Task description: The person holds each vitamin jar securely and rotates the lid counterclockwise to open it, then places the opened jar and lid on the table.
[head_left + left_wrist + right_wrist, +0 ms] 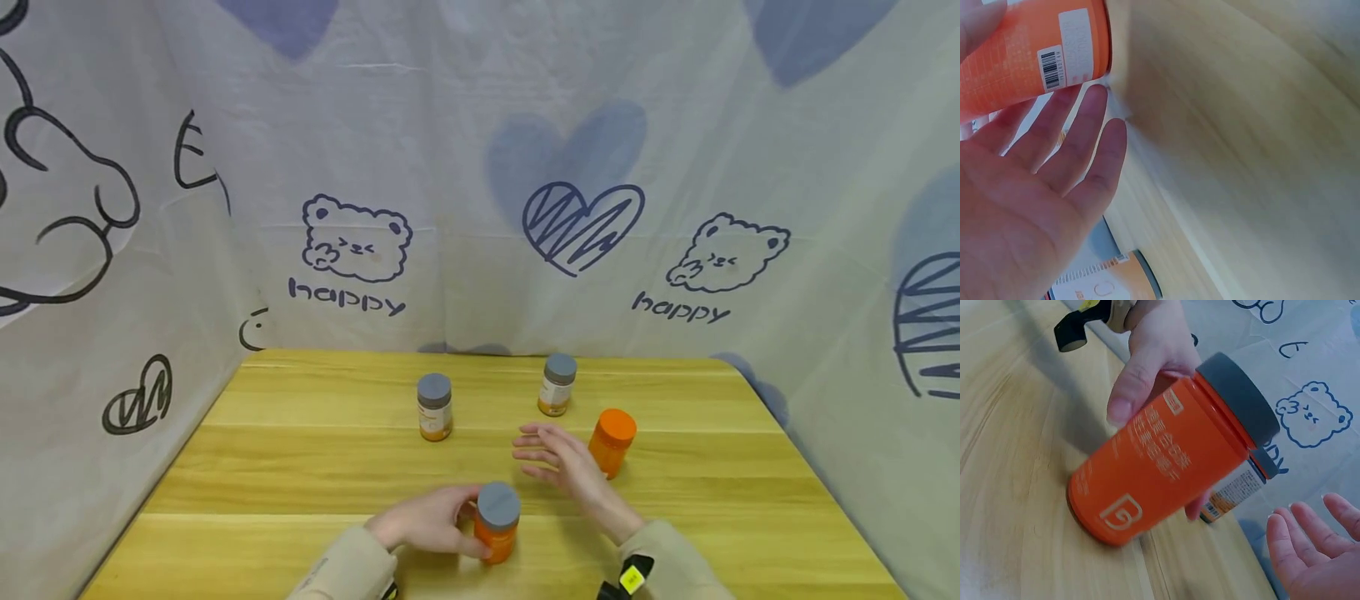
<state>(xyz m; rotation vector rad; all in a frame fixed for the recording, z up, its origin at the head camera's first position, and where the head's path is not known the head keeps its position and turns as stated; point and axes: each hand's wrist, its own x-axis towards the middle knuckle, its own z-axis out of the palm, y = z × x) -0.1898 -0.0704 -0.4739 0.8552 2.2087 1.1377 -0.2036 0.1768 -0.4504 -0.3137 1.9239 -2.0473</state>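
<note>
Grey-lidded orange bottle [498, 542]: left flank partly behind left hand [435, 518]; cropped at upper left in left wrist view.
Left hand: fingers mostly hidden by that bottle in right wrist view.
Right hand [1317, 569]: cropped there, right edge.
White-labelled bottles [435, 419] [556, 393]: print too small to read in head view.
Counter [300, 467]: near edge out of frame.
Hatched drawing [932, 327]: cropped, far right.
</note>
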